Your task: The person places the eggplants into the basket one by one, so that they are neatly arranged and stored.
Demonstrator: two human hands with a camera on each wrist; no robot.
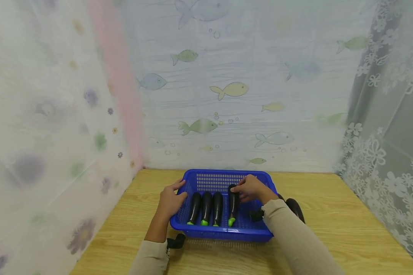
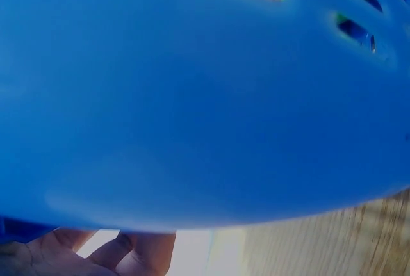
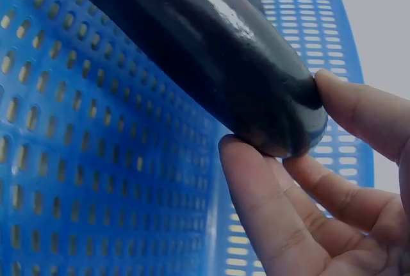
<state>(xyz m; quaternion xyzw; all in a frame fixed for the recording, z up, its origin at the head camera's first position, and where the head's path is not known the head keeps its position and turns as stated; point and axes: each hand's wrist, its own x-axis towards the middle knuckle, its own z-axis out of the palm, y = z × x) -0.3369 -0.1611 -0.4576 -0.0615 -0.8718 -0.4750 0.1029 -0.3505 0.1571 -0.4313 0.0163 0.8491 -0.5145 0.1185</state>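
Observation:
Inside a blue plastic basket (image 1: 223, 230), three dark eggplants (image 1: 206, 208) lie side by side toward the left, their green stem ends facing me. My right hand (image 1: 252, 189) pinches the far, blunt end of another eggplant (image 1: 233, 206), just right of that row. Close up in the right wrist view, the thumb and fingertips grip this eggplant (image 3: 218, 52) at its rounded tip, above the slotted basket floor. At the basket's left rim, my left hand (image 1: 170, 200) holds the edge. The basket wall (image 2: 192, 109) fills most of the left wrist view, partly hiding that hand's fingers.
More eggplants (image 1: 295, 209) lie on the wooden table (image 1: 316, 191) to the right of the basket, partly covered by my right sleeve. A fish-print curtain (image 1: 227, 114) hangs behind the table, with a flower-print sheet (image 1: 55, 152) on the left.

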